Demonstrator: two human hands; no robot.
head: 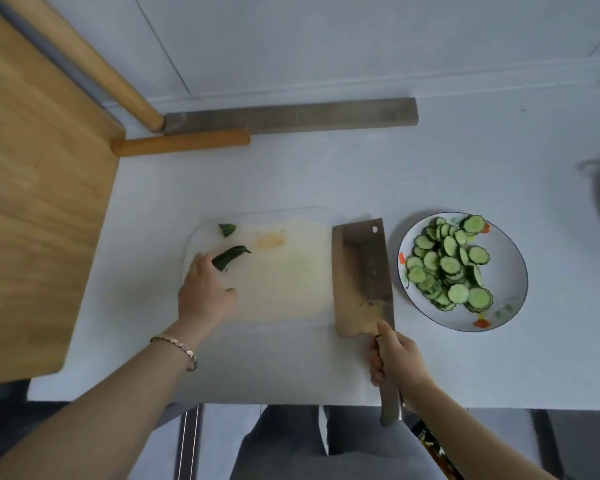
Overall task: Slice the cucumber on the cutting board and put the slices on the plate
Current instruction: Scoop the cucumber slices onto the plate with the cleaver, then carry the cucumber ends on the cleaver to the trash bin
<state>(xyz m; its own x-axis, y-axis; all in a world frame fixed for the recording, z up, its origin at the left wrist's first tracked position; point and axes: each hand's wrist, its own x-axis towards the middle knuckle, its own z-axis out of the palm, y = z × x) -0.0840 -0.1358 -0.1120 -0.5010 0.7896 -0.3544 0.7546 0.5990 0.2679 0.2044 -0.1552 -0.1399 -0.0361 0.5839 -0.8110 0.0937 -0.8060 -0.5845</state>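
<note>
i see the white tabletop (pixel 326 174) carrying the cutting board (pixel 284 271); the plate (pixel 510 299) just right holds piled slices (pixel 447 265); my right hand (pixel 395 362) is clenched on the cleaver (pixel 361 271), lying flat; my left hand (pixel 203 292) pinches the dark cucumber end (pixel 229 258); wet and slippery, i judge, so grip its skin; a second stub (pixel 227 229) lies near.

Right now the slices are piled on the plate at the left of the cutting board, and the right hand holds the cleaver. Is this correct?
Not quite: the head view shows the plate with the slices to the right of the cutting board. The right hand does hold the cleaver.
</note>
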